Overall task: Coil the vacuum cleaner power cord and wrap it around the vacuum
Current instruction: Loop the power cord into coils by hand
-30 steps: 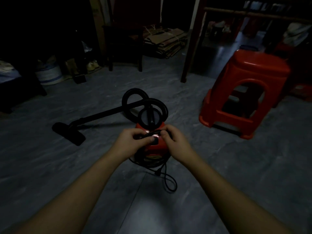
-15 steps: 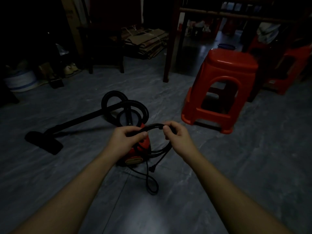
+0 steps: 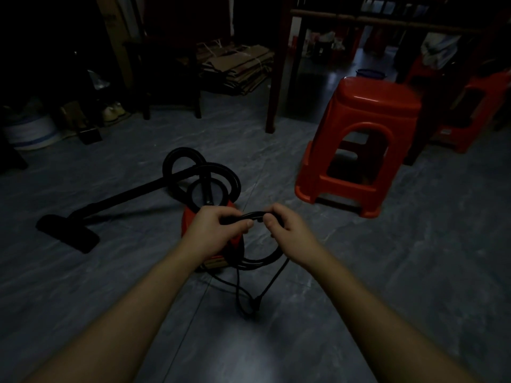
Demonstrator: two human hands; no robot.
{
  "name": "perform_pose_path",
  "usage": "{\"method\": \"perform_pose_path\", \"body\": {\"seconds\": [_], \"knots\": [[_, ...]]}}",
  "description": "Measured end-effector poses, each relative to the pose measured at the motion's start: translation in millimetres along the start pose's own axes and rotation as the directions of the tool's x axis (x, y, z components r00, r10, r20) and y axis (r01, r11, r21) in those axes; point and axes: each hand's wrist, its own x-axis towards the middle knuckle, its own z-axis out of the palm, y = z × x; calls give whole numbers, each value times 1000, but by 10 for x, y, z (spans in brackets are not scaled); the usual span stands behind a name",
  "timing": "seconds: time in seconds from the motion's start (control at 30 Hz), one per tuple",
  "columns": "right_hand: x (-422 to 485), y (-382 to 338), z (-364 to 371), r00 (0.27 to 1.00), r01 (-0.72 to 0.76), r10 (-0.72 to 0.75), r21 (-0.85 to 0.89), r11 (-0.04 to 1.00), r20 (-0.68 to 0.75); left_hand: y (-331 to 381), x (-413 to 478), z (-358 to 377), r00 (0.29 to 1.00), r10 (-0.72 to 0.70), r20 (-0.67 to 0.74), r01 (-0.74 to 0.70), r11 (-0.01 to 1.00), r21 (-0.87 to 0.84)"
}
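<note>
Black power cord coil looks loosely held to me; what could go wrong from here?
Both the left hand and right hand grip the black power cord coil only at its top, so hanging loops may slip and uncoil. The loose plug end trails on the grey floor and could snag during wrapping around the red vacuum cleaner body.

Head-worn view, facing forward and down, close over floor [image 3: 414,272] — single camera
</note>
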Motion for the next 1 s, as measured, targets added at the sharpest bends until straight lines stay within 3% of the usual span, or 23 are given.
{"method": "perform_pose_path", "body": {"seconds": [0.37, 0.6, 0.83, 1.0], "knots": [[116, -20, -29, 985, 2, 17, 107, 994, -173, -51, -32, -121, 998, -55, 36, 55, 998, -24], [126, -22, -40, 963, -65, 118, 214, 975, -243, 92, -58, -92, 990, -136, 26, 138, 963, -233], [90, -42, -87, 979, -66, 101, 194, 979, -176, 32, -77, -124, 994, -107, -7, 104, 978, -178], [69, -22, -107, 994, -37, 43, 61, 997, -99, -43, -45, -132, 999, -42, -31, 40, 998, -56]]}}
